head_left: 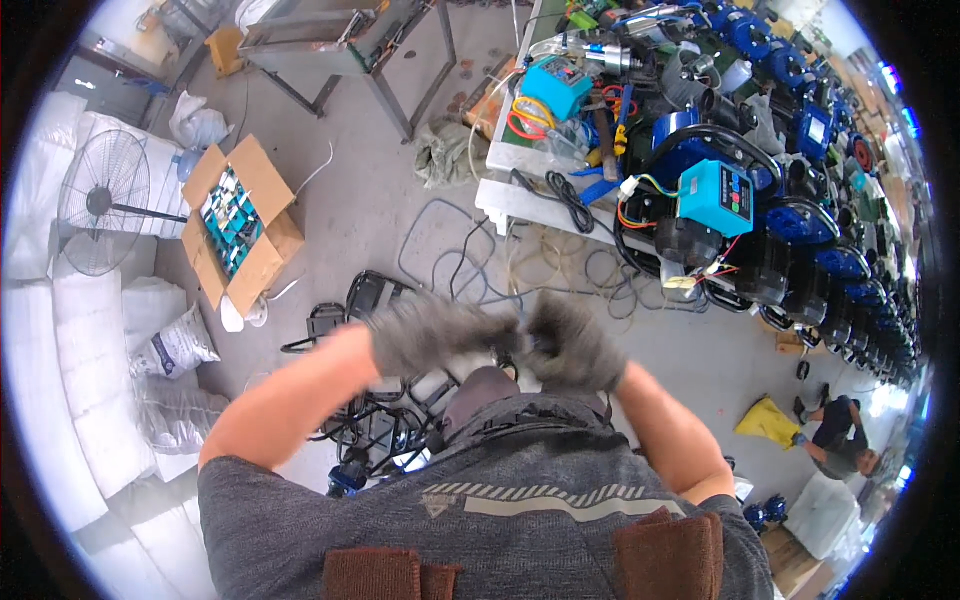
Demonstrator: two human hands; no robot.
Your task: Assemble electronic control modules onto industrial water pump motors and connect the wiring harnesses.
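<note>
Gloves, grey and fuzzy, cover both my hands, which meet at the frame's centre just above my chest.

My left hand and right hand touch fingertip to fingertip, blurred, so I cannot tell whether either grips anything. Below them, black metal frames lie on the floor. Farther off, an open cardboard box sits at upper left, and a table crowded with blue pump motors fills the upper right.

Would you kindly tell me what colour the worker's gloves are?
Grey, on both the left hand and right hand, seen in the head view.
</note>
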